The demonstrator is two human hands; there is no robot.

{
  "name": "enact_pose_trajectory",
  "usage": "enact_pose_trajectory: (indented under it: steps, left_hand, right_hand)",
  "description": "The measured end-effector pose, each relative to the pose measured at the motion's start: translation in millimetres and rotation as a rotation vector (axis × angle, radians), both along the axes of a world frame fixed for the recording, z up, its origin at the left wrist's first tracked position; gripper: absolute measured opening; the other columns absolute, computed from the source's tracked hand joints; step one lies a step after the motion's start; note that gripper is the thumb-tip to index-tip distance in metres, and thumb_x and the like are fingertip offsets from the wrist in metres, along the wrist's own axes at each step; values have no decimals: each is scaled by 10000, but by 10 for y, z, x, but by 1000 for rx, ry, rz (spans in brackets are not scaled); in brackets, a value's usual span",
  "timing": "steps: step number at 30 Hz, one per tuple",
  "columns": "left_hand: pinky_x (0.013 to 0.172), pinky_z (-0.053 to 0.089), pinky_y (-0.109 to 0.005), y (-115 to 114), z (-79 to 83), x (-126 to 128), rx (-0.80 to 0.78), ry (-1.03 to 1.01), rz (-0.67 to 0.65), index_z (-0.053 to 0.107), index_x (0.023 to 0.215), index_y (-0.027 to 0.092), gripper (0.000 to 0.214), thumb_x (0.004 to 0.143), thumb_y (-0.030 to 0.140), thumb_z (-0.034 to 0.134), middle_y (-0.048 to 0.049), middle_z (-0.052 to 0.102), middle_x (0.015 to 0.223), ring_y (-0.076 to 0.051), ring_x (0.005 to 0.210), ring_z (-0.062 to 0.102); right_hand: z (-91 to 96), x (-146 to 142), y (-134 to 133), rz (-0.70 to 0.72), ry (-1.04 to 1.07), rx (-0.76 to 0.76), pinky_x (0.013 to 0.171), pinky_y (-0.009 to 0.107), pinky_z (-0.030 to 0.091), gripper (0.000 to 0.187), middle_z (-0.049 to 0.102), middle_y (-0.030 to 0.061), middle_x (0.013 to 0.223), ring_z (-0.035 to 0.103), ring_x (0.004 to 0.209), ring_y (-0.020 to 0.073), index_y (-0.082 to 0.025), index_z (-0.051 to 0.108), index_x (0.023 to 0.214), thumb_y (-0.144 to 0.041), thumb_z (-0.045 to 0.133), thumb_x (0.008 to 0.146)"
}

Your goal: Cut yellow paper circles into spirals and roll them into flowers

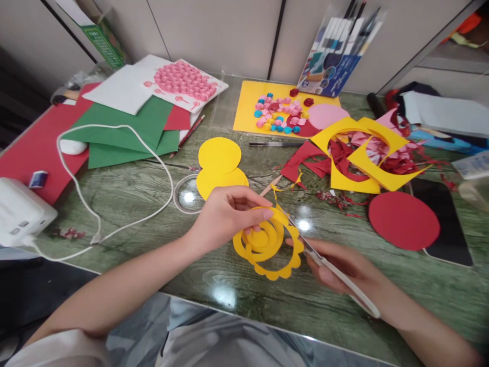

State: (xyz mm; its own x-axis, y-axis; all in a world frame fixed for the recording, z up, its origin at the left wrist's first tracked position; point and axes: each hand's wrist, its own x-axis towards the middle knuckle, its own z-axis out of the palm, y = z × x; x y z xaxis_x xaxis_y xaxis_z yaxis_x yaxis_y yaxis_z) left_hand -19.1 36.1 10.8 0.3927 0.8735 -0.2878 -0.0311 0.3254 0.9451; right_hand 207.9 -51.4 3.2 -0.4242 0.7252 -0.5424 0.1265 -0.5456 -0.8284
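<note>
My left hand (237,214) pinches the upper edge of a yellow paper spiral (261,240), whose outer edge is cut into scallops along the lower right. My right hand (344,265) grips a pair of scissors (349,283) with pale handles. Their blades point up and left and lie at the spiral's upper right edge, where a thin strip of yellow paper hangs. Just behind my left hand lie two overlapping yellow paper circles (219,155), beside a roll of clear tape (187,194).
Yellow offcuts (340,176) and red scraps lie right of centre, near a red paper circle (404,220) on a dark tablet-like slab (445,219). Paper balls cover a yellow sheet (246,104) at the back. A white cable (132,219) loops from a white charger (23,211) at left.
</note>
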Motion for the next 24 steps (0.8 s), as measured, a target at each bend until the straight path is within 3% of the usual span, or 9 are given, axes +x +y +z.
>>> enact_pose_trajectory:
  steps: [5, 9, 18, 24]
  left_hand:
    - [403, 450, -92, -10, -5, 16, -8, 5, -8, 686, 720, 151, 102, 656, 189, 756, 47, 626, 526, -34, 425, 545]
    - [398, 447, -95, 11, 16, -3, -17, 31, -25, 691, 728, 147, 106, 654, 190, 755, 43, 619, 515, -38, 427, 543]
    - [391, 443, -122, 92, 116, -88, -4, 141, -197, 704, 732, 158, 121, 648, 228, 757, 23, 636, 534, -64, 441, 563]
    - [439, 477, -158, 118, 118, -121, -44, 192, -284, 713, 747, 162, 138, 647, 250, 751, -3, 672, 583, -96, 488, 604]
  right_hand:
    - [-13, -18, -10, -48, -11, -9, 519, 233, 268, 390, 417, -21, 729, 324, 606, 125, -315, 611, 1149, -493, 611, 802]
    - [-41, 18, -24, 11, -4, 2, 490, 220, 237, 402, 381, -30, 695, 292, 591, 123, -327, 576, 1191, -492, 581, 825]
    - [30, 43, 3, 89, -1, -76, 474, 232, 159, 461, 296, -47, 643, 219, 555, 109, -269, 595, 1183, -534, 584, 806]
    - [53, 69, 11, 102, -13, -124, 469, 217, 231, 456, 314, -53, 633, 218, 527, 92, -270, 642, 1142, -527, 634, 766]
